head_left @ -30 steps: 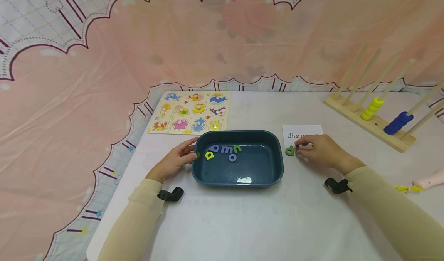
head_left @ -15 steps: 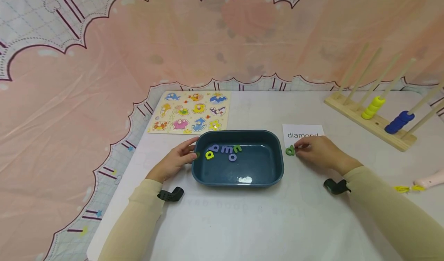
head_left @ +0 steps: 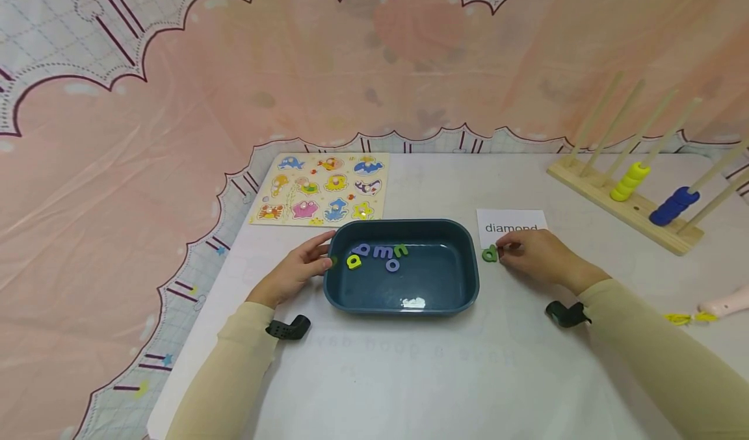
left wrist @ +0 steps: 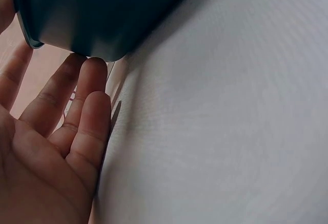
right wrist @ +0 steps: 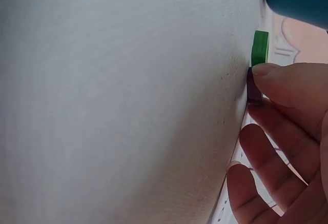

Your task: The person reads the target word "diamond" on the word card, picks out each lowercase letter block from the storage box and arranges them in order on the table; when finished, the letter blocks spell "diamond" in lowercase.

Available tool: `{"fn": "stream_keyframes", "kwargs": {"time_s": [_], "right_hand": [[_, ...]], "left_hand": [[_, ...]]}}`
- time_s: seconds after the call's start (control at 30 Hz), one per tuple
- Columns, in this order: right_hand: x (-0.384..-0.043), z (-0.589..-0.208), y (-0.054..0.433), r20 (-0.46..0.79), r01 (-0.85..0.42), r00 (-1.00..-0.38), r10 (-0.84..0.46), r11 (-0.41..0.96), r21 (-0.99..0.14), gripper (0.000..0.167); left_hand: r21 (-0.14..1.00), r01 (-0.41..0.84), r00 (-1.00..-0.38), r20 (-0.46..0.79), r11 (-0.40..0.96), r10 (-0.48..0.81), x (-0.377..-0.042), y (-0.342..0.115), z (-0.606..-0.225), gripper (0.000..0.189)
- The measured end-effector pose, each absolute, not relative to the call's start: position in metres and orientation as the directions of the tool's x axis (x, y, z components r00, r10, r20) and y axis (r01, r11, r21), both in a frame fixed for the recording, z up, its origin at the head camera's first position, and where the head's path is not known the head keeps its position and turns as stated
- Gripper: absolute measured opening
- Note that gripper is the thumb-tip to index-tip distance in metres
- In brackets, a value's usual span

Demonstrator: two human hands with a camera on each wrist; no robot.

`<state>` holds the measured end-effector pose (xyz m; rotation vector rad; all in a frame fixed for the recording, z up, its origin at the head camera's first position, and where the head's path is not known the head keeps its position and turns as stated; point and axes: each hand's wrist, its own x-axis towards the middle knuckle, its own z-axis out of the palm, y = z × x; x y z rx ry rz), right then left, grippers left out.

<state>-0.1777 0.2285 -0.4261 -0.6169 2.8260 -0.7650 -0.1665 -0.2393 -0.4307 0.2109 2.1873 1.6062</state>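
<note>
A dark blue-green tray [head_left: 433, 277] lies in the middle of the head view. In it are a yellow "a" [head_left: 354, 262], a green "n" [head_left: 400, 251], a purple "m" [head_left: 383, 252], a purple ring-shaped letter [head_left: 392, 266] and another purple letter [head_left: 361, 250]. My left hand [head_left: 292, 271] holds the tray's left end, thumb at the rim, fingers along the outer wall. With thumb and index finger, my right hand [head_left: 541, 255] pinches a small dark purple piece [right wrist: 253, 86] standing on the table; its shape is mostly hidden. It adjoins a green "d" [head_left: 489, 253].
Behind the right hand lies a white card [head_left: 497, 219] printed "diamond", partly covered. A sea-animal puzzle board [head_left: 322, 190] is at the back left. A wooden bead stand [head_left: 623, 206] occupies the back right. A pink handle [head_left: 725, 305] with yellow cord sits at the right edge.
My right hand has shifted slightly toward the green "d" with the dark piece, so more of the printed word shows. The left hand and tray stay put.
</note>
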Motion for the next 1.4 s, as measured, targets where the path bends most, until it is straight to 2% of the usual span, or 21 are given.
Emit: {"fn": "stream_keyframes", "kwargs": {"time_s": [1.4], "right_hand": [[-0.1803,-0.4235,0.2267,-0.048,-0.362,-0.895,-0.443,0.786,-0.501,0.024]], "left_hand": [[0.939,-0.116,-0.900,-0.238,0.325,0.367,-0.1673,-0.2402,-0.4328,0.064]]}}
